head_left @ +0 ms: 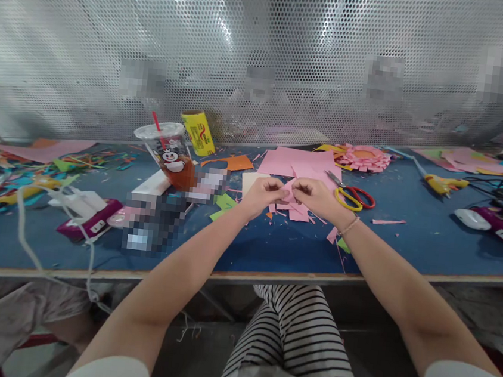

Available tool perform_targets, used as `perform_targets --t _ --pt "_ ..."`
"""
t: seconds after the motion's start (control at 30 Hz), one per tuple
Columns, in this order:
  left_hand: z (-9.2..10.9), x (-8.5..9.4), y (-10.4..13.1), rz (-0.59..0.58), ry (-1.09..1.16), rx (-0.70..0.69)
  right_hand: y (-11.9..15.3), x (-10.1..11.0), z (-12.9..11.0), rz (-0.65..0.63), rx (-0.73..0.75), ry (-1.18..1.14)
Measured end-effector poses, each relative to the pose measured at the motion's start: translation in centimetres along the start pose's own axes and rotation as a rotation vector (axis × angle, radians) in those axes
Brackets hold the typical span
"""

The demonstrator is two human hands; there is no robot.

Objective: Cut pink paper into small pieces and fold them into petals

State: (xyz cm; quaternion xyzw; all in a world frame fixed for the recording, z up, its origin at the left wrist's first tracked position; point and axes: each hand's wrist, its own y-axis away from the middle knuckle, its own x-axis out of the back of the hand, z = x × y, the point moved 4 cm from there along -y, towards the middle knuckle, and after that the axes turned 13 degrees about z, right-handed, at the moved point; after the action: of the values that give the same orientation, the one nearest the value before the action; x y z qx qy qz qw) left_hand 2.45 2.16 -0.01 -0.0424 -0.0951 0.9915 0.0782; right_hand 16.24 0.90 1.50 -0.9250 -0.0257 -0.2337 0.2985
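Small pink paper piece [287,192]: held between both hands, left of the scissors [341,187] with one yellow and one red loop handle; exact outline blurred.
Left hand [260,195]: thumb and fingertips pinched on the piece's near-left side.
Right hand [316,196]: fingertips pinched at its opposite edge, between piece and scissors; how much paper is gripped, cannot tell.
Pink scraps [299,213]: loose cut bits below and left of the scissors, under the hands.
Large pink sheets [306,160]: overlapping, beyond and left of the scissors, blades lying over them.
Fringed pink paper flower with orange centre [363,157]: beyond the scissors, slightly right.
Yellow glue gun [444,185]: right of the scissors.
Clear plastic cup with red straw and amber drink [178,160]: well left of the scissors.
Risk, paper: thin stock could crease or tear if the two pinches pull apart; a dropped piece would be hard to pick out among like-coloured scraps.
Risk, forearm: a rightward sweep could knock the scissors; a wide leftward one might tip the cup and soak the paper.
Blue tabletop [407,247]: under the scissors, littered with offcuts, pale front edge.
Perforated metal screen [295,25]: upright beyond the scissors, along the table's far side.
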Motion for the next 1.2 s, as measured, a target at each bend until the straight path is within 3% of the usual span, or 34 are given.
perform_targets --t 0.47,0.77,1.2 --pt "0.07 -0.11 0.01 -0.07 0.0 0.012 0.14 0.21 -0.59 -0.125 0.069 0.055" --pt "0.15 -0.03 -0.17 -0.05 0.016 0.007 0.08 0.02 -0.34 -0.126 0.09 0.117" --pt "0.38 -0.12 -0.07 -0.08 -0.031 -0.041 -0.26 -0.33 -0.04 0.007 0.118 0.193"
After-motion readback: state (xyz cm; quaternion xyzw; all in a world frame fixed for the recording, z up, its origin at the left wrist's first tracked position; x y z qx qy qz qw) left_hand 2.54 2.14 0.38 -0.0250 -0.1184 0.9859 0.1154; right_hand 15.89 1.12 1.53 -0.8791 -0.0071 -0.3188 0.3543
